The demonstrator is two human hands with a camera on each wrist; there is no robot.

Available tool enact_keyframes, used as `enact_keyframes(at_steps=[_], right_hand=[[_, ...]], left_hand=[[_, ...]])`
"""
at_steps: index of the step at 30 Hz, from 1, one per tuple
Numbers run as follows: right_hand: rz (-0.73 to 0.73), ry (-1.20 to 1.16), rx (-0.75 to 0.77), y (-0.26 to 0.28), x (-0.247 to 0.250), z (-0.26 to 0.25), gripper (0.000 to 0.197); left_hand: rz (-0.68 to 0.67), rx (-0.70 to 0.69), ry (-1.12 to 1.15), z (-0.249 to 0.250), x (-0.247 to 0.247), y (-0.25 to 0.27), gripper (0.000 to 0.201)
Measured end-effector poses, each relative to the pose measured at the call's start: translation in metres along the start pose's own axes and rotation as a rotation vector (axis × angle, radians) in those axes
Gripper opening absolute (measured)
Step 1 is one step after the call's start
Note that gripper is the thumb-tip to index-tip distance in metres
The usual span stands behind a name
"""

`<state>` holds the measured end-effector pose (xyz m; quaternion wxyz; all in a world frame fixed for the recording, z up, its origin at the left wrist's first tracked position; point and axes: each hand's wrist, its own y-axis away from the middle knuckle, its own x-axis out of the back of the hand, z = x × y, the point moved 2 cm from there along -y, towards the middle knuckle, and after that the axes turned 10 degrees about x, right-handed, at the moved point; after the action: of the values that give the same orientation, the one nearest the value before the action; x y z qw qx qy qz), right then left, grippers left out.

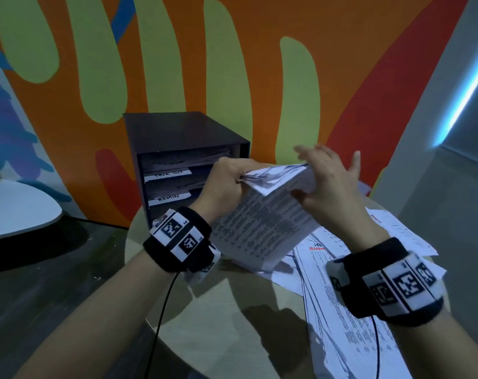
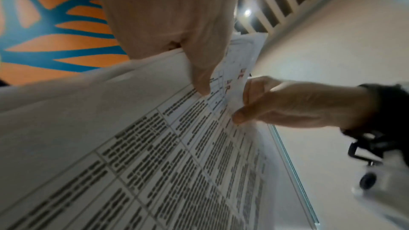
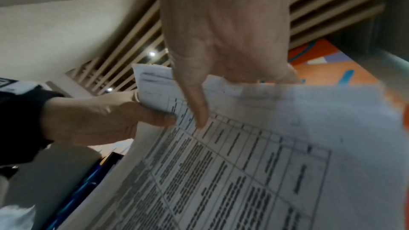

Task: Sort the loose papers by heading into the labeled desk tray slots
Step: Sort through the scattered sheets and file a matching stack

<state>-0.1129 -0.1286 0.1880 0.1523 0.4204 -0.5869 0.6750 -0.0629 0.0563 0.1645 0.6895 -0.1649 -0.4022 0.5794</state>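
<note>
Head view shows your left hand (image 1: 227,179) gripping the top left corner of a sheaf of white printed papers (image 1: 262,228), fingers curled over the upper edge and thumb on the near face. Your right hand (image 1: 328,181) takes the sheaf's upper right part: the thumb presses on the printed table while the fingers reach behind the top sheets, partly spread (how firmly they close is blurred). The sheaf hangs tilted above the round beige tabletop (image 1: 232,310), just right of the dark boxy desk tray with labelled slots (image 1: 177,149). That tray stands at the table's far edge against the orange and green painted wall (image 1: 177,64); its slots already hold papers, and two white handwritten labels (image 1: 168,172) show on its shelves. More loose white sheets with red headings (image 1: 341,283) lie spread on the table to the tray's right, under your right wrist.
</note>
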Motion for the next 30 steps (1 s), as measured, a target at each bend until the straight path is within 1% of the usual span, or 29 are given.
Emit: enact_keyframes(at_steps=[1,2,3,4,5,7,8,9,10,12,13,15,17,19,21,23,24,25,27,28,29,30], right_hand=[[0.053,-0.060,-0.029,-0.001,-0.003,0.004,0.035],[0.106,-0.159,-0.068,-0.002,-0.006,0.010,0.009],[0.155,-0.278,-0.105,-0.001,-0.010,0.019,0.012],[0.166,-0.400,-0.149,0.002,-0.014,0.028,0.020],[0.175,-0.511,-0.198,0.006,-0.018,0.037,0.021],[0.215,-0.643,-0.290,0.016,-0.019,0.050,0.019],[0.236,-0.701,-0.341,0.022,-0.021,0.057,0.019],[0.256,-0.766,-0.399,0.029,-0.023,0.064,0.018],[0.272,-0.825,-0.448,0.035,-0.025,0.068,0.014],[0.280,-0.938,-0.542,0.047,-0.034,0.072,0.009],[0.271,-0.981,-0.590,0.053,-0.040,0.073,0.009],[0.250,-1.051,-0.650,0.062,-0.056,0.072,0.011],[0.230,-1.120,-0.683,0.070,-0.071,0.072,0.016],[0.205,-1.159,-0.682,0.079,-0.082,0.072,0.028],[0.147,-1.157,-0.631,0.087,-0.090,0.070,0.044],[0.098,-1.151,-0.612,0.093,-0.098,0.068,0.053],[0.092,-1.142,-0.620,0.095,-0.101,0.069,0.054],[0.097,-1.126,-0.629,0.094,-0.103,0.069,0.051],[0.121,-1.087,-0.654,0.086,-0.103,0.068,0.029],[0.134,-1.075,-0.664,0.080,-0.101,0.067,0.017],[0.156,-1.078,-0.669,0.075,-0.098,0.065,0.010],[0.187,-1.094,-0.665,0.070,-0.095,0.064,0.008]], left_hand=[[-0.005,-0.011,-0.022,0.004,-0.001,0.000,0.012],[0.001,0.013,-0.030,0.004,0.000,0.000,0.010],[-0.001,0.068,-0.037,0.005,0.003,0.002,0.013],[0.006,0.150,-0.059,-0.003,0.007,0.004,0.019],[0.014,0.243,-0.106,-0.011,0.012,0.006,0.028],[0.052,0.457,-0.229,-0.040,0.027,0.015,0.065],[0.075,0.559,-0.214,-0.052,0.033,0.023,0.082],[0.100,0.642,-0.144,-0.065,0.039,0.031,0.091],[0.121,0.698,-0.019,-0.073,0.043,0.039,0.092],[0.105,0.780,0.289,-0.084,0.041,0.053,0.081],[0.090,0.803,0.404,-0.087,0.038,0.056,0.074],[0.099,0.809,0.502,-0.085,0.033,0.060,0.051],[0.096,0.784,0.515,-0.086,0.035,0.060,0.037],[0.084,0.765,0.468,-0.093,0.039,0.063,0.035],[0.071,0.797,0.436,-0.102,0.038,0.072,0.043],[0.040,0.841,0.418,-0.110,0.032,0.082,0.053],[0.039,0.844,0.417,-0.110,0.028,0.086,0.049],[0.055,0.839,0.420,-0.109,0.025,0.089,0.039],[0.086,0.802,0.420,-0.102,0.023,0.087,0.021],[0.099,0.781,0.418,-0.098,0.023,0.084,0.017],[0.113,0.772,0.420,-0.095,0.024,0.080,0.016],[0.127,0.767,0.429,-0.092,0.026,0.075,0.017]])
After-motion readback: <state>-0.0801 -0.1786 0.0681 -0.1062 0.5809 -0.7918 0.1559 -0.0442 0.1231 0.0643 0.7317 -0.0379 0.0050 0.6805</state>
